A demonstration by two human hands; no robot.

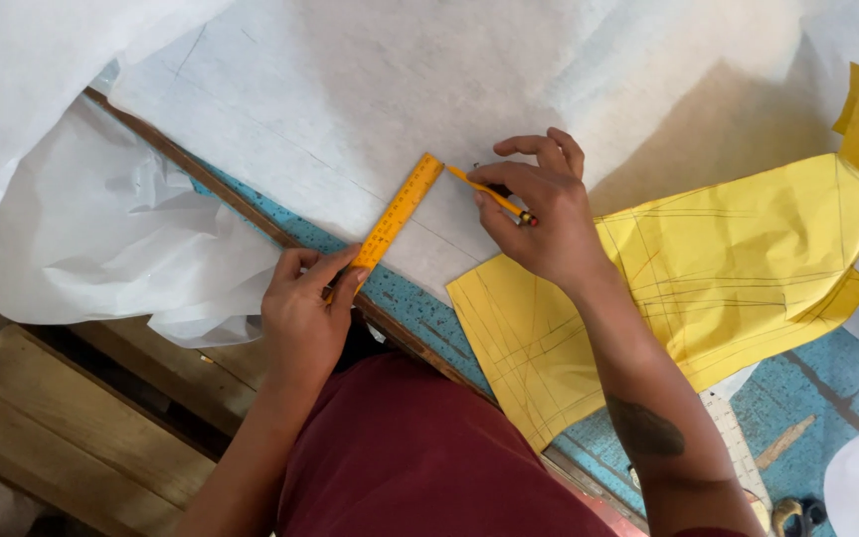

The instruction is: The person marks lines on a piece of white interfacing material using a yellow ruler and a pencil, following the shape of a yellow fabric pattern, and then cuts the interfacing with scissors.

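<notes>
The right hand [539, 219] is curled closed around a yellow pencil [489, 195], pinched between thumb and fingers, its tip set on the white fabric [370, 89] just beside the far end of an orange ruler [395, 214]. The left hand [302, 308] is closed lightly on the near end of that ruler, fingertips and thumb pressing it flat (the ruler runs slantwise away from the body, across the fabric's edge). The fabric is spread over a blue speckled table [797, 388] and spills in crumpled folds off its wooden edge on the left. Just right of the right wrist lies a yellow paper pattern [728, 268] ruled with pencil lines, partly over the fabric, one corner curling up. A pale curved ruler [733, 443] lies on the table beside the right forearm. Below are a maroon garment [420, 467] and wooden planks [82, 418]
</notes>
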